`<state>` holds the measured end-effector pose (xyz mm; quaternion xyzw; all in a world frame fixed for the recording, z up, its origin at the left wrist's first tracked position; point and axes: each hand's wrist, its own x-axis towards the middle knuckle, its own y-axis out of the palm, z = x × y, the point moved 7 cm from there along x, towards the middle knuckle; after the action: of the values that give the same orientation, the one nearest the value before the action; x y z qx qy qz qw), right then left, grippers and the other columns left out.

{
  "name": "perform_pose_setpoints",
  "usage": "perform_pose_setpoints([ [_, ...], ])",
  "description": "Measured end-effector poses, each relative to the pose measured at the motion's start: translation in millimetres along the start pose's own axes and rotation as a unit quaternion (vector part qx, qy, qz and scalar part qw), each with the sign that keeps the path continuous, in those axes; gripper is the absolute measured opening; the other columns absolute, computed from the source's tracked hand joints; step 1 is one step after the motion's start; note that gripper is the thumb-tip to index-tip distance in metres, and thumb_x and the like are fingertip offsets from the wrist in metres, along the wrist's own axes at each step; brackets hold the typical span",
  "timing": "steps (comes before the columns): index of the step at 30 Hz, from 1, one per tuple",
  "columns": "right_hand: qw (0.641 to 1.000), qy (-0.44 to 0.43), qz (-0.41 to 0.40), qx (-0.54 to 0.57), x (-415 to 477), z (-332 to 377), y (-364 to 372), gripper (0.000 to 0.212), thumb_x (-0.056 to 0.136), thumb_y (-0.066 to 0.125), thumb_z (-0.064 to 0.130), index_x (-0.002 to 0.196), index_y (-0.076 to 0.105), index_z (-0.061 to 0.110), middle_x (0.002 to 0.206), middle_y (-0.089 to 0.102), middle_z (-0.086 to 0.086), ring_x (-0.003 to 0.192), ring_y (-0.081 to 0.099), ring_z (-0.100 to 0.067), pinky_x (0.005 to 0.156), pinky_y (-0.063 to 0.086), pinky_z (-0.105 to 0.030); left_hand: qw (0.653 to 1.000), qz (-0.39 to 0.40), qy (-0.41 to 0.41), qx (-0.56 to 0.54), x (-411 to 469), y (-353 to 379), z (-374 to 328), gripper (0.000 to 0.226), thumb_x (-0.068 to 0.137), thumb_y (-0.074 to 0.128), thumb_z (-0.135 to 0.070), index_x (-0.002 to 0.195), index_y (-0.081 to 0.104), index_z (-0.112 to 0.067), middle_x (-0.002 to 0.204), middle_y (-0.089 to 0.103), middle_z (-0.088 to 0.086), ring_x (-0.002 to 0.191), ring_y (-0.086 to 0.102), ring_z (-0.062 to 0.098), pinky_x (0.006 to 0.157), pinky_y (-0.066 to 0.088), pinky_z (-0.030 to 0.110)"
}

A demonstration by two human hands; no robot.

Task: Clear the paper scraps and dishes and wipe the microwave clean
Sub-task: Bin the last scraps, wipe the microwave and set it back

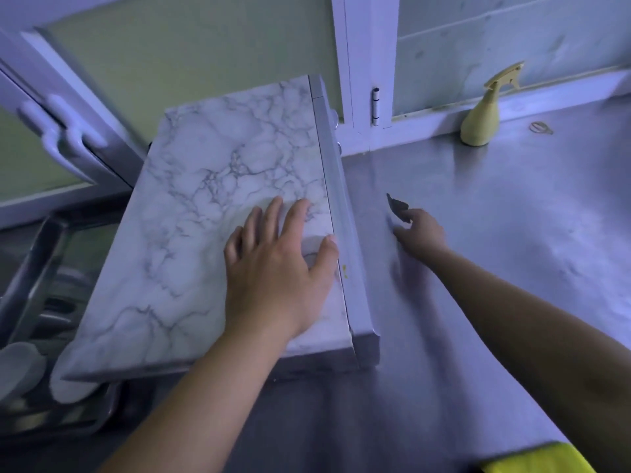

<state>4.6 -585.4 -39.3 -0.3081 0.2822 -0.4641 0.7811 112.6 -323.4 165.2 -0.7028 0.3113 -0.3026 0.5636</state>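
Clearing scraps, by the look of it: reaching over the steel counter point(505, 240) with the right hand point(421, 233) and pinching the near end of a dark scrap point(397, 207) between forefinger and thumb, just right of the microwave point(205, 186). Hard telling whether lifting it clear of the metal or only closing on it where it lies. Resting the left hand point(276, 268) flat on the microwave's marbled top, fingers spread, thumb near the front edge, gripping nothing.

Judging the clearing as well along on this side, seeing no other paper on the counter; not yet starting on the wiping. Calling next for a firm pinch on a thin, light piece, lifting straight up rather than dragging, then carrying it off to a bin somewhere out of view.

Leaving dishes point(20, 370) in the metal tray point(30, 268) at the left, partly hidden under the microwave's corner. Keeping the wiping gear close: a spray bottle point(481, 117) standing by the back wall, well apart from both hands, and a yellow cloth point(536, 460) lying at the counter's near edge beside the right forearm.
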Motion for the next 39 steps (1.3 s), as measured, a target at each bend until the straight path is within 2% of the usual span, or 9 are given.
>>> perform_pose_setpoints([
  [8, 0.949, 0.031, -0.113, 0.294, -211, -69, -95, 0.015, 0.086, 0.067, 0.02, 0.085, 0.075, 0.033, 0.076, 0.074, 0.009, 0.074, 0.068, -0.004, 0.062, 0.046, -0.021, 0.999, -0.022, 0.016, -0.022, 1, 0, 0, 0.062, 0.09, 0.034, -0.061, 0.146, 0.04, -0.036, 0.159, 0.033, -0.001, 0.147, 0.025, 0.023, 0.117, 0.017, 0.045],
  [13, 0.885, 0.159, -0.213, 0.382, -349, -155, -122, 0.041, 0.083, 0.063, -0.008, 0.108, 0.068, 0.024, 0.085, 0.07, -0.004, 0.065, 0.067, -0.008, 0.055, 0.048, -0.013, 0.973, -0.087, 0.02, -0.212, -21, -18, -3, 0.039, 0.088, 0.053, -0.03, 0.122, 0.067, -0.018, 0.127, 0.065, 0.004, 0.117, 0.058, 0.027, 0.103, 0.045, 0.039],
  [17, 0.843, 0.251, -0.272, 0.391, -444, -204, -129, 0.028, 0.08, 0.067, -0.008, 0.102, 0.069, 0.009, 0.084, 0.07, -0.005, 0.064, 0.065, -0.002, 0.058, 0.05, -0.014, 0.908, -0.215, 0.217, -0.287, -108, -19, -52, 0.029, 0.087, 0.05, -0.006, 0.107, 0.071, -0.011, 0.11, 0.061, -0.025, 0.106, 0.058, 0.016, 0.091, 0.049, 0.04],
  [19, 0.818, 0.31, -0.31, 0.372, -493, -228, -130, 0.024, 0.078, 0.072, -0.003, 0.097, 0.07, 0.011, 0.085, 0.071, -0.005, 0.072, 0.064, -0.009, 0.063, 0.05, -0.019, 0.88, -0.109, 0.298, -0.354, -170, 25, -98, 0.026, 0.089, 0.052, -0.003, 0.104, 0.07, -0.015, 0.109, 0.057, -0.033, 0.1, 0.059, 0.011, 0.089, 0.047, 0.03],
  [22, 0.76, 0.385, -0.35, 0.39, -553, -260, -113, 0.021, 0.078, 0.072, -0.004, 0.093, 0.068, 0.01, 0.081, 0.07, -0.004, 0.061, 0.061, -0.007, 0.056, 0.049, -0.017, 0.845, 0.182, 0.284, -0.415, -267, 113, -156, 0.027, 0.087, 0.055, -0.007, 0.098, 0.071, -0.026, 0.101, 0.067, -0.024, 0.094, 0.061, -0.004, 0.087, 0.045, 0.013],
  [27, 0.627, 0.538, -0.352, 0.44, -619, -323, -29, 0.018, 0.081, 0.066, -0.008, 0.081, 0.066, 0.01, 0.081, 0.067, -0.016, 0.066, 0.061, -0.022, 0.059, 0.048, -0.03, 0.751, 0.539, 0.278, -0.263, -399, 260, -167, 0.029, 0.088, 0.059, -0.01, 0.105, 0.073, -0.029, 0.1, 0.073, -0.015, 0.094, 0.065, -0.004, 0.09, 0.05, 0.023],
  [31, 0.472, 0.667, -0.321, 0.478, -665, -384, 79, 0.013, 0.085, 0.062, -0.002, 0.095, 0.07, 0.001, 0.085, 0.066, -0.018, 0.066, 0.058, -0.023, 0.05, 0.044, -0.028, 0.735, 0.635, 0.198, -0.134, -432, 353, -123, 0.028, 0.09, 0.059, -0.012, 0.105, 0.07, -0.033, 0.099, 0.071, -0.007, 0.092, 0.067, 0.005, 0.094, 0.052, 0.036],
  [35, 0.369, 0.7, -0.328, 0.516, -669, -439, 150, 0.024, 0.083, 0.061, -0.005, 0.106, 0.066, -0.003, 0.079, 0.063, -0.014, 0.06, 0.056, -0.021, 0.052, 0.048, -0.028, 0.74, 0.649, 0.17, -0.055, -434, 422, -97, 0.031, 0.089, 0.056, -0.016, 0.114, 0.067, -0.031, 0.085, 0.064, -0.019, 0.073, 0.06, -0.01, 0.068, 0.043, 0.005],
  [39, 0.279, 0.651, -0.344, 0.617, -646, -487, 186, 0.007, 0.093, 0.052, 0.001, 0.094, 0.055, 0.007, 0.084, 0.059, -0.008, 0.073, 0.063, -0.023, 0.071, 0.052, -0.037, 0.754, 0.644, 0.125, -0.039, -434, 473, -88, 0.034, 0.089, 0.051, -0.011, 0.116, 0.065, -0.025, 0.086, 0.061, -0.013, 0.076, 0.058, 0.004, 0.061, 0.041, 0.009],
])
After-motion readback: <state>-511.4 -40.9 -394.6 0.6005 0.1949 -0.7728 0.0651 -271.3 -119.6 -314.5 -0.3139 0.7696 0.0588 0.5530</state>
